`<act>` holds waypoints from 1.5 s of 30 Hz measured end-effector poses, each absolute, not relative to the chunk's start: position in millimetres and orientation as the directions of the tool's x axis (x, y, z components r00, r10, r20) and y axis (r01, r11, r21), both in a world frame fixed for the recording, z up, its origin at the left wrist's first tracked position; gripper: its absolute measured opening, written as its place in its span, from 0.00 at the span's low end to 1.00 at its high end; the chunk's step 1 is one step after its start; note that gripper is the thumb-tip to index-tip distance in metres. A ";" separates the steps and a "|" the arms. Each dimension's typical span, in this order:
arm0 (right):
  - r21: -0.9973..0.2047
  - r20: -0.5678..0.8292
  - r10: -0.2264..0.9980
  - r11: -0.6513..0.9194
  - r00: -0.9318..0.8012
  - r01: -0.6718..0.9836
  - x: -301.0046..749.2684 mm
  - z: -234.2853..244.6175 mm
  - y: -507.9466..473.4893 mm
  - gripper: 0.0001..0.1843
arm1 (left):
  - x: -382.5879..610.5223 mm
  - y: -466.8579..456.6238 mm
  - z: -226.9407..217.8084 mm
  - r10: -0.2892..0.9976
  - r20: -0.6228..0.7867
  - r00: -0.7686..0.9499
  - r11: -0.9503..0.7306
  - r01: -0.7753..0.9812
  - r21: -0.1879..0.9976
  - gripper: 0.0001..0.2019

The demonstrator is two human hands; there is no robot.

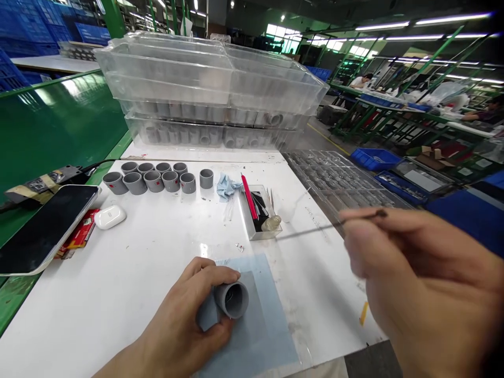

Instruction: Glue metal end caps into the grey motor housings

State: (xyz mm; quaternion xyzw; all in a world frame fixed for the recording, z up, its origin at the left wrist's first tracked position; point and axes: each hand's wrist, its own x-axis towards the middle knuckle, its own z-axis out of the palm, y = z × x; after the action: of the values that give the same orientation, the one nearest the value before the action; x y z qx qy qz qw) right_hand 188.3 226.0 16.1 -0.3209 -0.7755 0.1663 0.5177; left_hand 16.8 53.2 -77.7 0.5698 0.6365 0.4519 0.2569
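My left hand (192, 315) grips a grey plastic cylinder (235, 300) that lies on its side over a light blue cloth (271, 320), its open end turned towards me. Raised at the right, my right hand (417, 278) pinches a thin dark rod (315, 229); motion blurs it, so its exact kind is unclear. Beyond the cloth sits a small clear box (252, 231) with a red stick-like tool (249, 195) and a small glass bottle (271, 223) in it. Several similar grey cylinders (134, 182) stand upright at the back left of the white table.
Stacked clear plastic trays (173, 73) with more cylinders stand at the back. A phone (47, 226) and a white earbud case (110, 217) lie at the left. A crumpled blue cloth (227, 187) sits near the box. An empty moulded tray (342, 178) is at the right.
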 end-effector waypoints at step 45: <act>-0.428 0.396 0.585 0.799 -0.708 0.422 173.3 -30.6 279.5 0.12 | -12.6 47.4 -45.3 0.981 0.186 -0.058 -0.022 0.916 0.400 0.24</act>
State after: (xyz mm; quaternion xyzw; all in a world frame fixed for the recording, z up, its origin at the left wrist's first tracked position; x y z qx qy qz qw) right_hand 173.3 279.5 -30.6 -0.2763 -0.9110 0.1547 0.2642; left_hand -12.6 47.4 -45.3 0.6821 0.6953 0.2133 0.0757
